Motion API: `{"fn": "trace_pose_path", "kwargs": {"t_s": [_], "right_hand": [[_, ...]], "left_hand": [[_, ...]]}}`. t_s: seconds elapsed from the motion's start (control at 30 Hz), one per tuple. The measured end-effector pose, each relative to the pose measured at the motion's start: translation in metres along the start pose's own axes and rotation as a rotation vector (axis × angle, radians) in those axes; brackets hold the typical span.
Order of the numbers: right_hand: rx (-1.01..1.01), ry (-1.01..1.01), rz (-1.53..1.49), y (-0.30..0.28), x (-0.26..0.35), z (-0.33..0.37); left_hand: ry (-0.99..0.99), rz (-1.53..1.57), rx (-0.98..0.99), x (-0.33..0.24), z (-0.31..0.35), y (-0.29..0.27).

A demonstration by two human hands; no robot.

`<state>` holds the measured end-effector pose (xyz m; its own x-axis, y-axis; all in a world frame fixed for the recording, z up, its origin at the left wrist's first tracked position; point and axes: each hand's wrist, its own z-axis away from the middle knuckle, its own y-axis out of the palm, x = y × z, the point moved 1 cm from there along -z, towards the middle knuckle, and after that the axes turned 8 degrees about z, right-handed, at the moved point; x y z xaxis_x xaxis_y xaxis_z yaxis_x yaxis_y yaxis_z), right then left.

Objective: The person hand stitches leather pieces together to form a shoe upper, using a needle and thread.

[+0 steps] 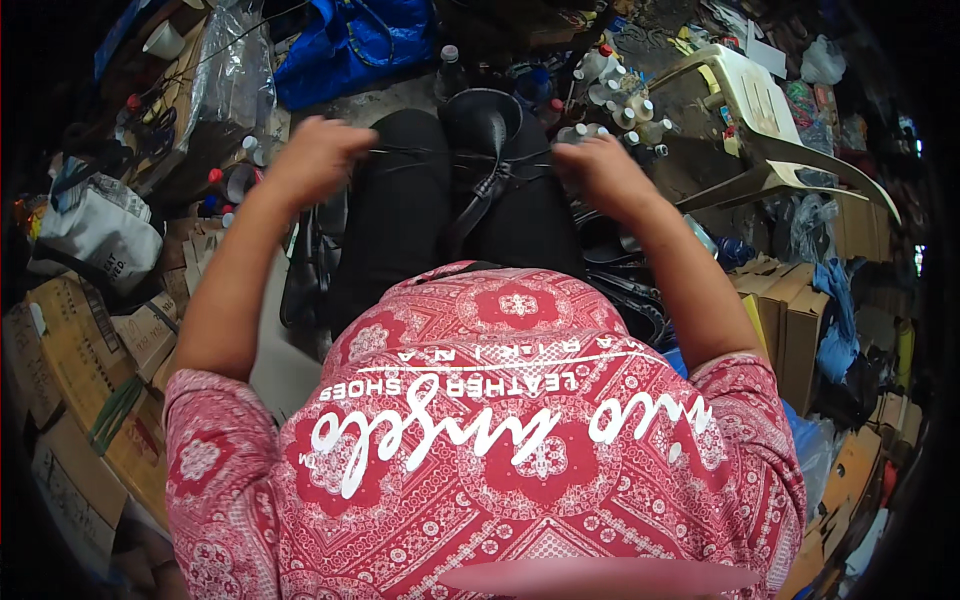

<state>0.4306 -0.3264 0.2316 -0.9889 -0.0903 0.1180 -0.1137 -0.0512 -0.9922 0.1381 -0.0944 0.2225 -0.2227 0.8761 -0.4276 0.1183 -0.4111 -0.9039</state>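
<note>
Between my knees rests a glossy black leather piece (478,118), rounded at the top with a narrow strap-like part running down; it resembles a shoe upper, though I cannot be sure. A thin dark cord (420,152) crosses it and stretches taut sideways over my black-trousered thighs. At the cord's left end, my left hand (322,158) is closed in a fist around it. My right hand (606,174) grips the other end, fingers curled inward. Both hands are apart from the leather, out past either thigh.
Plastic bottles (628,112) cluster beyond my right knee, near a broken white plastic chair (765,110). A blue bag (350,50) lies ahead. More black leather pieces (625,290) sit by my right thigh. Cardboard (95,350) is piled at left, cardboard boxes (790,305) at right.
</note>
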Motion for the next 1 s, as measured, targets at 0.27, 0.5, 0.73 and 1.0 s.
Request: {"fn": "trace_pose_path", "kwargs": {"t_s": [0.27, 0.5, 0.73, 1.0], "right_hand": [[-0.512, 0.650, -1.658, -0.003, -0.036, 0.025], [-0.247, -0.098, -2.280, -0.043, 0.016, -0.033], [0.099, 0.451, -0.714, 0.013, -0.022, 0.060], [0.235, 1.303, 0.117, -0.002, -0.179, 0.359]], "left_hand": [[-0.182, 1.282, -0.435, 0.015, 0.040, -0.072], [0.173, 1.956, -0.109, -0.082, -0.005, -0.077], [-0.283, 0.253, -0.133, 0.011, 0.066, -0.057], [-1.212, -0.487, -0.424, 0.197, 0.342, -0.254]]}}
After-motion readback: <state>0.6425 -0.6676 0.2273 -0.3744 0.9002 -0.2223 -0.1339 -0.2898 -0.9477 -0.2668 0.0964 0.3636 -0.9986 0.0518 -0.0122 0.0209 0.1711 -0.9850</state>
